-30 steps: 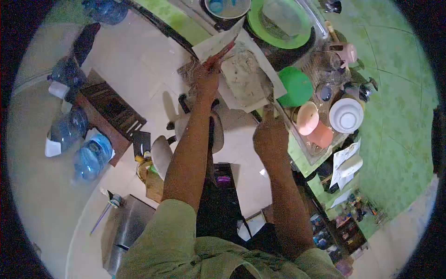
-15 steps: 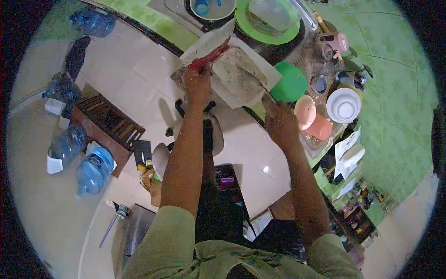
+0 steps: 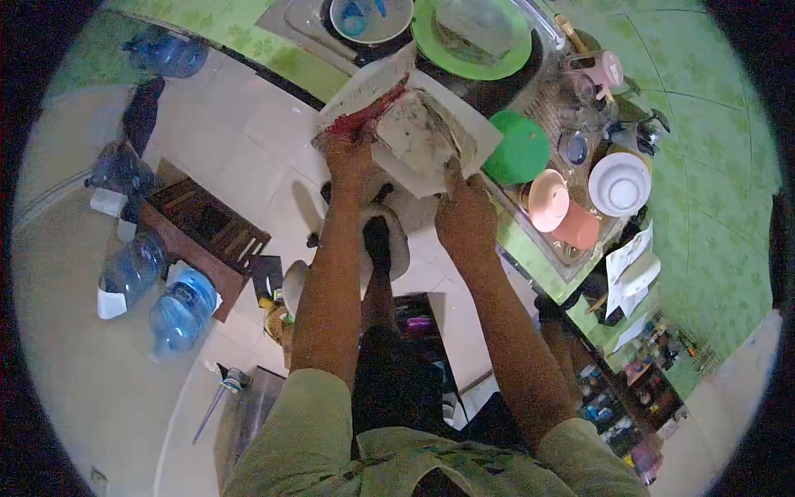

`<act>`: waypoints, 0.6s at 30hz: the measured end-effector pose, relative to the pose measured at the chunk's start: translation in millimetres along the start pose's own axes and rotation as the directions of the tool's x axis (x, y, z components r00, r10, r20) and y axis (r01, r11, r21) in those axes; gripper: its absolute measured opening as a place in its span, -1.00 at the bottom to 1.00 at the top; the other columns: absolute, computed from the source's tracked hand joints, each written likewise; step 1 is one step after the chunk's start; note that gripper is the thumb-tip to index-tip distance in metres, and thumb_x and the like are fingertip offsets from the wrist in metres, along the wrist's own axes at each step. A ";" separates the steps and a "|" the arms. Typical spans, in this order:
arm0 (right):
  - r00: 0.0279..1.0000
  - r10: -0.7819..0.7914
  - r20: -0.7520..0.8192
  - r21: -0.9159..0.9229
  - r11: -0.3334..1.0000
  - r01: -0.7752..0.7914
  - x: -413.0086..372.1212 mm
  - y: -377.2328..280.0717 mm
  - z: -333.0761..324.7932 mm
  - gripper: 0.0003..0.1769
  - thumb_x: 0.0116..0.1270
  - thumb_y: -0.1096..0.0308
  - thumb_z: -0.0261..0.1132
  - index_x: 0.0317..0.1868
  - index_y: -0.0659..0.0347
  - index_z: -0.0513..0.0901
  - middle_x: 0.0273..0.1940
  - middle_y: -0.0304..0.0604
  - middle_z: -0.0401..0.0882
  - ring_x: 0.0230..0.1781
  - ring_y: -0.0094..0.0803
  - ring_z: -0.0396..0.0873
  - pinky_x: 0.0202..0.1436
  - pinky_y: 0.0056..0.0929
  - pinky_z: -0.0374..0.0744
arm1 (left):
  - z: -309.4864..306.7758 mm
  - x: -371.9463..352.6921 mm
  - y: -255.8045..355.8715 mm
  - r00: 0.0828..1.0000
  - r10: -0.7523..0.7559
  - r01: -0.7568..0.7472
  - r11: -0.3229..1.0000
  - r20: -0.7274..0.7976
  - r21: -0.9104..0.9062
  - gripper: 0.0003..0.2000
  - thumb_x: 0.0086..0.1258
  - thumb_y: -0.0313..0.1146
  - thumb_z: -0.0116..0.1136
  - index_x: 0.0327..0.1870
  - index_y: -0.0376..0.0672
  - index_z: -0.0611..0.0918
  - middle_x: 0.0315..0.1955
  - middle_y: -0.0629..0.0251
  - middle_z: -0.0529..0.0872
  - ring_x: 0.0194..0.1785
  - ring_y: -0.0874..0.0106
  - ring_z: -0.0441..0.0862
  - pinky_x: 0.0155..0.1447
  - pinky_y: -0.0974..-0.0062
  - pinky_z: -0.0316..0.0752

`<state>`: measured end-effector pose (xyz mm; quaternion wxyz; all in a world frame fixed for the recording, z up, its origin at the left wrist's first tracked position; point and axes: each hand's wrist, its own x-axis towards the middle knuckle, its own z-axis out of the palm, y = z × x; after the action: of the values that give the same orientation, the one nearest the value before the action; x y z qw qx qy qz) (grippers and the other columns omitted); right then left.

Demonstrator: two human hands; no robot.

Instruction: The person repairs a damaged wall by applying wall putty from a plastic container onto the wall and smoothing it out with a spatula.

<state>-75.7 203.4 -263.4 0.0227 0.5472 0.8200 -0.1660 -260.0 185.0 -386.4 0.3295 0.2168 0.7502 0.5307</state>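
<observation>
A white, square-sided container with a dirty grey inside is held in front of the sink counter. My left hand is closed on a red cloth that lies along the container's left side. At the lower right part of the container is my right hand, its fingers closed round the handle of a thin tool, perhaps a knife, whose blade points up into the container. The exact shape of the tool is hard to make out.
On the counter to the right stand a green bowl, a pink cup and a white bowl. A lime-green basin sits in the sink. Water bottles and a brown wooden rack are on the floor at left.
My right hand has moved left, with the tool further over the container. The view has shifted slightly, and the red cloth lies a little lower on the left.
</observation>
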 end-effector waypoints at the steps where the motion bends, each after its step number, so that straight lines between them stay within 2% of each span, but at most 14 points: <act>1: 0.998 -0.008 0.065 0.020 1.000 0.007 7.6 3.6 -0.8 -0.39 0.17 0.46 0.21 0.29 0.18 0.40 -0.12 0.28 0.52 -0.10 0.18 0.55 -0.02 0.01 0.53 | 0.0 2.7 -8.0 1.000 0.003 -0.003 1.000 0.009 0.003 -0.74 0.33 -0.22 0.23 -0.17 -0.27 0.67 -0.32 0.17 0.73 -0.22 0.29 0.64 -0.04 0.38 0.45; 2: 0.991 -0.018 0.130 0.041 0.999 0.012 15.7 9.6 -1.5 -0.40 0.16 0.46 0.21 0.29 0.17 0.42 -0.13 0.23 0.53 -0.10 0.16 0.55 -0.02 0.00 0.54 | -1.6 6.6 -16.1 0.998 0.064 -0.065 0.989 0.015 0.130 -0.75 0.33 -0.25 0.23 -0.16 -0.26 0.67 -0.33 0.15 0.72 -0.23 0.26 0.64 -0.04 0.37 0.45; 3: 0.983 -0.180 0.042 0.058 0.982 0.177 21.1 29.3 4.6 -0.40 0.13 0.48 0.21 0.26 0.15 0.45 -0.15 0.16 0.53 -0.14 0.13 0.55 -0.05 -0.02 0.54 | -2.2 8.5 -23.4 0.992 0.122 -0.124 0.959 0.026 0.253 -0.77 0.33 -0.27 0.22 -0.16 -0.25 0.67 -0.34 0.13 0.72 -0.23 0.24 0.63 -0.05 0.37 0.45; 4: 0.984 -0.174 0.043 0.056 0.984 0.171 25.5 37.9 -2.0 -0.40 0.13 0.48 0.21 0.26 0.15 0.45 -0.15 0.16 0.53 -0.14 0.13 0.55 -0.05 -0.02 0.54 | -2.9 7.8 -21.4 0.992 0.120 -0.124 0.960 0.032 0.252 -0.77 0.33 -0.27 0.22 -0.16 -0.25 0.67 -0.34 0.13 0.72 -0.23 0.24 0.63 -0.05 0.37 0.45; 6: 0.946 -0.286 0.153 0.074 0.958 0.278 33.1 53.2 -14.4 -0.41 0.10 0.50 0.21 0.23 0.13 0.47 -0.19 0.11 0.53 -0.19 0.08 0.55 -0.11 -0.05 0.54 | -2.0 7.2 -13.5 0.999 0.033 -0.032 0.996 -0.015 0.086 -0.78 0.34 -0.29 0.21 -0.15 -0.26 0.67 -0.35 0.15 0.71 -0.23 0.25 0.62 -0.04 0.37 0.44; 7: 0.926 -0.348 0.144 -0.042 0.933 0.357 35.5 59.0 -16.8 -0.42 0.12 0.52 0.19 0.22 0.05 0.49 -0.22 0.04 0.53 -0.22 0.01 0.56 -0.16 -0.10 0.56 | -2.8 6.7 -0.3 0.995 0.104 -0.104 0.991 -0.001 0.085 -0.78 0.33 -0.30 0.22 -0.17 -0.27 0.68 -0.35 0.16 0.71 -0.25 0.25 0.61 -0.04 0.38 0.43; 10: 0.902 -0.360 0.238 0.014 0.930 0.368 37.3 64.9 -38.4 -0.42 0.15 0.54 0.16 0.22 -0.03 0.50 -0.22 -0.01 0.51 -0.22 -0.04 0.56 -0.19 -0.12 0.56 | -2.0 3.8 2.2 0.998 0.062 -0.057 0.988 -0.029 0.142 -0.77 0.34 -0.27 0.21 -0.18 -0.28 0.68 -0.35 0.14 0.71 -0.27 0.26 0.60 -0.05 0.37 0.43; 11: 0.898 -0.329 0.294 -0.004 0.939 0.345 36.7 61.6 -48.5 -0.43 0.17 0.54 0.15 0.23 -0.06 0.49 -0.21 -0.03 0.50 -0.23 -0.06 0.57 -0.23 -0.12 0.57 | -2.4 6.1 -13.1 0.992 0.117 -0.110 0.986 -0.045 0.124 -0.77 0.34 -0.28 0.22 -0.18 -0.28 0.68 -0.37 0.18 0.71 -0.30 0.33 0.60 -0.08 0.36 0.44; 15: 0.932 -0.267 0.245 -0.069 0.954 0.291 17.6 50.1 -50.8 -0.45 0.17 0.54 0.16 0.20 -0.05 0.51 -0.22 0.01 0.49 -0.27 -0.05 0.57 -0.27 -0.14 0.58 | -6.5 9.6 2.0 0.991 0.129 -0.126 0.989 -0.035 0.073 -0.76 0.34 -0.26 0.22 -0.17 -0.27 0.68 -0.38 0.21 0.72 -0.32 0.38 0.60 -0.10 0.36 0.45; 16: 0.946 -0.284 0.155 -0.105 0.948 0.301 11.8 46.8 -44.7 -0.45 0.18 0.53 0.16 0.21 -0.04 0.51 -0.22 0.04 0.49 -0.28 -0.03 0.58 -0.28 -0.14 0.58 | -6.5 14.1 -8.1 0.991 0.134 -0.127 0.945 -0.001 0.303 -0.78 0.34 -0.28 0.21 -0.17 -0.26 0.69 -0.37 0.22 0.72 -0.32 0.40 0.61 -0.11 0.38 0.46; 17: 0.952 -0.301 0.061 -0.141 0.941 0.307 6.2 42.5 -39.1 -0.45 0.19 0.52 0.16 0.22 -0.03 0.50 -0.22 0.06 0.48 -0.29 -0.02 0.58 -0.30 -0.15 0.58 | -8.0 17.4 -17.5 0.991 0.130 -0.129 0.847 0.034 0.516 -0.79 0.34 -0.30 0.21 -0.17 -0.26 0.69 -0.37 0.23 0.73 -0.32 0.42 0.62 -0.12 0.40 0.47; 18: 0.950 -0.305 0.061 -0.137 0.941 0.311 0.8 35.6 -34.2 -0.45 0.19 0.52 0.16 0.22 -0.03 0.50 -0.22 0.06 0.48 -0.29 -0.02 0.58 -0.30 -0.15 0.58 | -7.9 14.7 -9.9 0.991 0.130 -0.127 0.845 0.030 0.519 -0.79 0.34 -0.30 0.21 -0.17 -0.26 0.69 -0.37 0.23 0.73 -0.32 0.42 0.62 -0.12 0.40 0.47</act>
<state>-38.8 226.6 -240.0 0.0523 0.4060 0.9047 -0.1180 -275.6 186.3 -397.9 0.2202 0.3457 0.8504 0.3299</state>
